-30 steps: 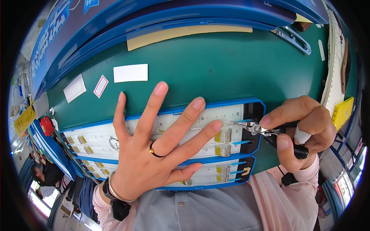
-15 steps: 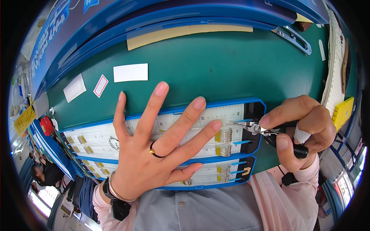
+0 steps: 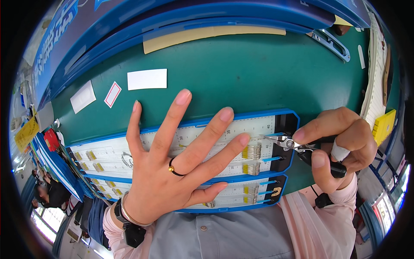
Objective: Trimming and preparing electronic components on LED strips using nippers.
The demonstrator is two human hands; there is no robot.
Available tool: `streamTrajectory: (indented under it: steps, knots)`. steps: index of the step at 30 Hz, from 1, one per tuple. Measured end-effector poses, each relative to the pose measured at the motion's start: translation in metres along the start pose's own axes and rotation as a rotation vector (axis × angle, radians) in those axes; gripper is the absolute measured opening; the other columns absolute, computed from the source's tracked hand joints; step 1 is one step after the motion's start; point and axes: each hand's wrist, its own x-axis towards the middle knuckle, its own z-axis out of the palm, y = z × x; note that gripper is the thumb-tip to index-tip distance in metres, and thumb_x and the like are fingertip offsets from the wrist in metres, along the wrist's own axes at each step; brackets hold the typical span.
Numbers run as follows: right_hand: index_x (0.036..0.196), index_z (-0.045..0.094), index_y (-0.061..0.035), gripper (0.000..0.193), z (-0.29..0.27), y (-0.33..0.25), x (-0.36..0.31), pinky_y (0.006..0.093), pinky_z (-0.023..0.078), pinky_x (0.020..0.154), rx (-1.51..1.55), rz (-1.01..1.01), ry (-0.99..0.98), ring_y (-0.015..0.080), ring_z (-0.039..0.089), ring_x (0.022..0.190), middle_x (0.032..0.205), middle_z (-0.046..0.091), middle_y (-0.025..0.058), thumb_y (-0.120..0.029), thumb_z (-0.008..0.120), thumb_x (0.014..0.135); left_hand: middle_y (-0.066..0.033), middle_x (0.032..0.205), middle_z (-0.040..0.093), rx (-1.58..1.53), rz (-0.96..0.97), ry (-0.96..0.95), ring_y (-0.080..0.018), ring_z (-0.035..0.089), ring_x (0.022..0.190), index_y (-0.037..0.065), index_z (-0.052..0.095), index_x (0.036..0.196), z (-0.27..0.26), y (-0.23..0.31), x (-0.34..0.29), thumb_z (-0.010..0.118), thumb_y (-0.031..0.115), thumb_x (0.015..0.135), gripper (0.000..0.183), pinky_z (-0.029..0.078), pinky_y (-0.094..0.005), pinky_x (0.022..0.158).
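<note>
The left hand (image 3: 161, 172) is spreading palm down over a blue-rimmed case (image 3: 241, 178), its fingers extended and open; how firmly it is pressing cannot be told. It is wearing a black ring with a gold bead (image 3: 171, 169), and a dark strap (image 3: 120, 213) is circling the wrist. The right hand (image 3: 343, 144) is closing around black-handled pliers (image 3: 288, 143), with white tape (image 3: 339, 152) wrapping one finger. The plier tips are pointing left, just beside the left index fingertip and over the far right corner of the case; whether they are pinching anything cannot be made out.

The case is lying open on the green table (image 3: 241, 88), in front of the person, its two long sections resting side by side. Near the plier tips, a bundle of thin metallic loops (image 3: 252, 151) is sitting on the pale scale sheet, with a similar bundle nearer the person.

Beyond the case, a white slip (image 3: 147, 79), a red-bordered label (image 3: 113, 94) and a second white slip (image 3: 83, 97) are lying toward the left. A tan strip (image 3: 211, 38) is running along a large blue box (image 3: 189, 19) at the back. A light-blue slotted tool (image 3: 330, 44) is resting at the far right, and a yellow block (image 3: 384, 127) is sitting beside lined paper (image 3: 374, 84).
</note>
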Motion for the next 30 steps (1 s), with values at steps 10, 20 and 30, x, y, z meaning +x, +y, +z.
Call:
streamTrajectory:
  steps: [10,20,30]
  knots:
    - [0.087,0.039,-0.0097,0.027,0.0011,0.002,0.0024,0.0238,0.048,0.057,0.005,-0.035,-0.021,0.0127,0.058,0.062,0.089,0.07,0.0223,-0.006,0.065,0.086,-0.0027,0.151,0.048,-0.009,0.02,-0.014,-0.0446,0.035,0.143,0.03,0.068,0.128,-0.0046,0.0005,0.0033,0.051,0.066,0.091,0.055,0.019,-0.0712,0.111]
    - [0.087,0.039,-0.0106,0.027,-0.0011,0.001,0.0022,0.0248,0.048,0.059,0.046,-0.001,-0.017,0.0131,0.058,0.062,0.089,0.07,0.0216,-0.006,0.065,0.086,-0.0077,0.148,0.053,-0.072,0.05,0.028,-0.047,0.039,0.14,0.022,0.067,0.125,-0.0021,-0.0025,0.0022,0.056,0.062,0.09,0.054,0.021,-0.0727,0.109]
    - [0.087,0.039,-0.0098,0.027,-0.0003,0.0029,-0.0002,0.0247,0.046,0.056,0.035,-0.007,-0.025,0.0127,0.057,0.061,0.089,0.07,0.0229,-0.007,0.065,0.086,-0.0072,0.148,0.053,-0.069,0.059,0.016,-0.0472,0.041,0.139,0.024,0.068,0.125,-0.0049,-0.0035,0.0033,0.057,0.059,0.091,0.05,0.022,-0.0725,0.109]
